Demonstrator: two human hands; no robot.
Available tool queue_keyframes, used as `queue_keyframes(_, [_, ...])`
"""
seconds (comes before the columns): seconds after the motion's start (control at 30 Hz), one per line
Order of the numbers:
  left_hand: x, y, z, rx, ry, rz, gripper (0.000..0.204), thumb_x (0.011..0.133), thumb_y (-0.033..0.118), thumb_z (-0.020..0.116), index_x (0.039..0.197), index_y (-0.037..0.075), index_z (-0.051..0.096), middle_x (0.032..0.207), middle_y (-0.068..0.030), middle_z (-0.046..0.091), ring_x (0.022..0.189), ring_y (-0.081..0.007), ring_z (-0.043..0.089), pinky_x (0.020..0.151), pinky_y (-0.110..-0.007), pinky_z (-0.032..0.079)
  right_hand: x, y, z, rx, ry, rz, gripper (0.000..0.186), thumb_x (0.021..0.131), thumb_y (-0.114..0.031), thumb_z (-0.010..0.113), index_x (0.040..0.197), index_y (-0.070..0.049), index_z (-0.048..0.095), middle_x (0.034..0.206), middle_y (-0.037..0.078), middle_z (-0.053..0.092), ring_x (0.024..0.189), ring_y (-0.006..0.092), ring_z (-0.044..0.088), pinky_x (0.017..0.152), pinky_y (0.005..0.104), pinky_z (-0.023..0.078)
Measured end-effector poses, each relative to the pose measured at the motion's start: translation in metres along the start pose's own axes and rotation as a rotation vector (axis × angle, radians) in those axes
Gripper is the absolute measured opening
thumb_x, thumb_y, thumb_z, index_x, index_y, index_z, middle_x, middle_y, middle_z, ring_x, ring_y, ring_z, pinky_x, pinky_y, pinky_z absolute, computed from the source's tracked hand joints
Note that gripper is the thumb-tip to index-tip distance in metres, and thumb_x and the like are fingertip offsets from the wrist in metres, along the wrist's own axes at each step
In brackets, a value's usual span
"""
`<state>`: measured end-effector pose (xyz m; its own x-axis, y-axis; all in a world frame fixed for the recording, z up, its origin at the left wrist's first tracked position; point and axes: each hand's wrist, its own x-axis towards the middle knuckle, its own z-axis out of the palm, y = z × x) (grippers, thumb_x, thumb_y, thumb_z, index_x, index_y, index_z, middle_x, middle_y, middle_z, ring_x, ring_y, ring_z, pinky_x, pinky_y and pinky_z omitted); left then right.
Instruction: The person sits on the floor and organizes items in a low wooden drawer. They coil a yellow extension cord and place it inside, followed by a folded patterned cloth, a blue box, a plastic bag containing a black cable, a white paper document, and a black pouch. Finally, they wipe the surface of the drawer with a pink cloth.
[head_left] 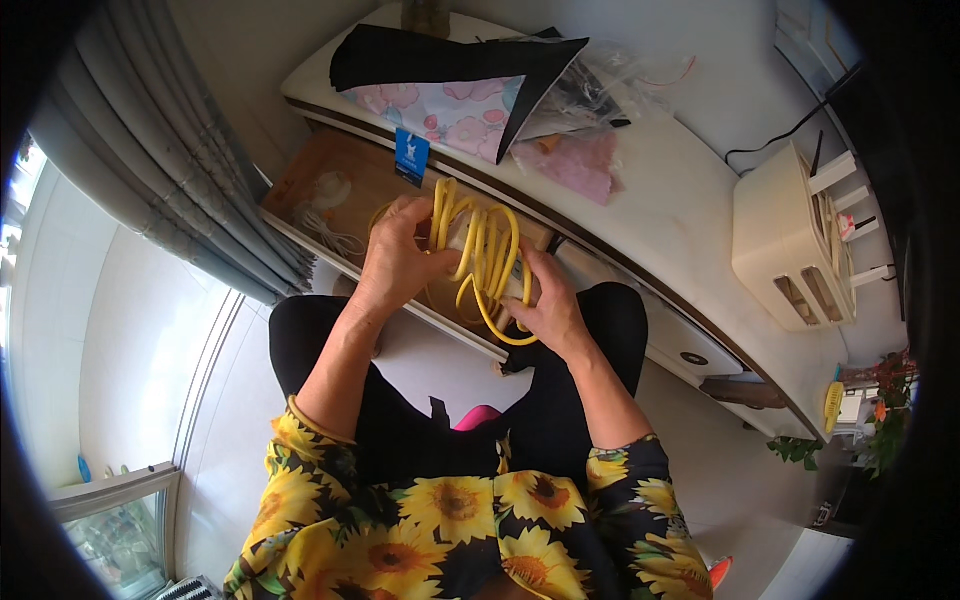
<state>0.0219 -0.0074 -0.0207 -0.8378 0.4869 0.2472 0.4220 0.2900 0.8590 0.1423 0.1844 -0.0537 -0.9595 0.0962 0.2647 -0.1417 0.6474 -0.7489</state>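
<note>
My left hand (pixel 400 255) and my right hand (pixel 545 300) grip a looped yellow cable (pixel 480 255) from either side, with a pale object (pixel 458 228), partly hidden, among its loops. The coil is held over an open wooden drawer (pixel 298 188), where a white cable (pixel 333 235) and a small white item (pixel 332 188) lie at the left. A blue card (pixel 411 152) with a white graphic shows behind the coil at the drawer's back edge.
On the white cabinet top (pixel 690 235) lie folded black and floral fabric (pixel 440 100), clear plastic (pixel 600 85) and pink material (pixel 570 160). A cream box (pixel 775 250) stands at the right near plants (pixel 885 430). A curtain (pixel 150 130) hangs at left.
</note>
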Motion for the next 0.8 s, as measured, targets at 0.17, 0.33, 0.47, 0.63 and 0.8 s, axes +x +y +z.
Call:
queue_keyframes(0.17, [-0.002,-0.007,0.004,-0.131,-0.002,0.03,0.044,0.066,-0.004,0.073,0.107,-0.002,0.06,0.095,-0.0089,0.057,0.086,-0.0205,0.061,0.075,-0.031,0.051,0.001,-0.004,-0.003,-0.009,0.007,0.008,0.079,0.066,-0.001,0.076,0.136,-0.009,0.04,0.113,0.017,0.054,0.108,0.0331,0.054,0.092,0.0379,0.045])
queue_keyframes(0.33, [-0.006,0.013,0.004,0.044,0.01,0.036,0.044,0.065,-0.003,0.073,0.108,0.0,0.061,0.101,-0.0117,0.055,0.085,-0.0252,0.063,0.075,-0.032,0.053,-0.002,-0.002,-0.002,-0.007,0.017,0.018,0.08,0.066,-0.001,0.077,0.137,-0.008,0.04,0.114,0.016,0.054,0.108,0.0332,0.053,0.093,0.0376,0.044])
queue_keyframes(0.47, [-0.017,0.028,0.011,0.274,0.079,0.155,0.043,0.069,-0.004,0.069,0.111,0.003,0.061,0.101,-0.0137,0.054,0.08,-0.0297,0.063,0.07,-0.035,0.054,-0.001,0.003,0.001,0.065,0.005,0.038,0.082,0.066,0.0,0.076,0.139,-0.007,0.038,0.118,0.015,0.053,0.111,0.0307,0.052,0.096,0.0361,0.042])
queue_keyframes(0.63, [-0.024,0.041,0.021,0.291,0.113,0.278,0.042,0.076,-0.005,0.064,0.116,0.006,0.06,0.098,-0.0134,0.053,0.078,-0.0297,0.063,0.064,-0.036,0.055,-0.004,0.018,0.007,0.208,0.025,0.121,0.083,0.068,0.0,0.075,0.141,-0.006,0.035,0.122,0.012,0.052,0.116,0.0226,0.05,0.099,0.0324,0.04])
queue_keyframes(0.8, [-0.03,0.029,0.024,0.279,0.213,0.343,0.039,0.076,-0.006,0.063,0.112,0.006,0.061,0.094,-0.012,0.053,0.077,-0.0292,0.063,0.062,-0.036,0.054,-0.003,0.017,0.009,0.257,0.025,0.147,0.082,0.068,-0.002,0.075,0.141,-0.005,0.036,0.126,0.013,0.051,0.119,0.0228,0.047,0.101,0.0328,0.038])
